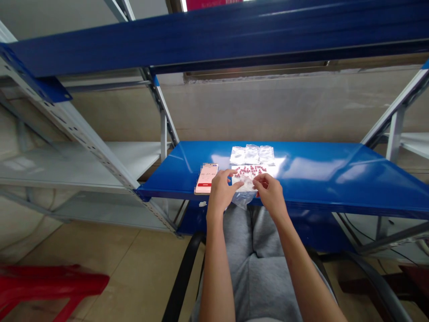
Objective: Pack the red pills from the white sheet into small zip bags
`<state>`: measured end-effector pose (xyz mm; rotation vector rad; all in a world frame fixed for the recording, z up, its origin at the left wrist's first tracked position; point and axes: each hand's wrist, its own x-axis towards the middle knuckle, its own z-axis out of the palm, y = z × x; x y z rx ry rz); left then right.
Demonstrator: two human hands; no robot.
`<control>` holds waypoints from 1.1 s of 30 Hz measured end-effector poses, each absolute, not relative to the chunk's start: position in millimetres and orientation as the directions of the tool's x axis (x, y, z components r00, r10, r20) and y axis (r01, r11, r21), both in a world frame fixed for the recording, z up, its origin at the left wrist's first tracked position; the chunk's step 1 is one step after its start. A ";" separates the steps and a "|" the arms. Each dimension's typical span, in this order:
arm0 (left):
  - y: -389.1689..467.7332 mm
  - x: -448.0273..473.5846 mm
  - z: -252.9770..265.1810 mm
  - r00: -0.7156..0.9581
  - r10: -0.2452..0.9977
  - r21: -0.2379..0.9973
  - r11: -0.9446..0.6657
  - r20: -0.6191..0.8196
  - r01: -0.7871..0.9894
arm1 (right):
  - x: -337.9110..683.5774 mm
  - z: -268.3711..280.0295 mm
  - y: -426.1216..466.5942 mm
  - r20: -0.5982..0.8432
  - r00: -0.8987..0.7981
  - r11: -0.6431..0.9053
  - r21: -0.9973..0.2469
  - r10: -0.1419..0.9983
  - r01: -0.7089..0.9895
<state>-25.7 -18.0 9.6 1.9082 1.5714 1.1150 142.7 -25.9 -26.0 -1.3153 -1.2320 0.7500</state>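
Nearest, at the bottom centre of the frame: grey trousers [243,264] between black chair armrests [183,279], with both forearms extended upward and converging toward the middle. The left hand [221,190] is arched, thumb and index finger apart in a C-shape, the thumb tip at the bag's left side; whether its hidden fingers grip the plastic cannot be told. The right hand [272,194] tilts inward, fingers curled, thumb and index finger pinched together on the right edge of the clear plastic bag [243,199]. The bag lies between the hands at centre, its lower part overhanging the front edge of the blue bench [318,179]. Left of it, a smartphone [207,178] shows a numeric display. Just above the bag, small red beads [250,170] are scattered on a white sheet [236,180]. Beyond them, three clear packets [252,154] lie side by side. Farthest, a pale wall [268,107] spans the background beneath a blue shelf beam [234,38].
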 end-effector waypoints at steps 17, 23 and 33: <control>-25.9 -19.2 12.4 0.271 0.955 0.825 -0.246 0.118 0.509 | 139.7 -25.7 -29.6 0.208 0.358 0.224 -0.975 0.910 -0.001; -19.9 -36.3 7.8 0.296 0.951 0.913 -0.198 0.090 0.357 | 138.9 -27.4 -29.1 0.180 0.375 0.213 -0.976 0.909 -0.048; -31.2 -9.6 34.6 0.247 0.909 0.508 -0.395 0.335 0.765 | 130.3 -26.4 -33.0 0.086 0.239 0.099 -0.994 0.967 -0.044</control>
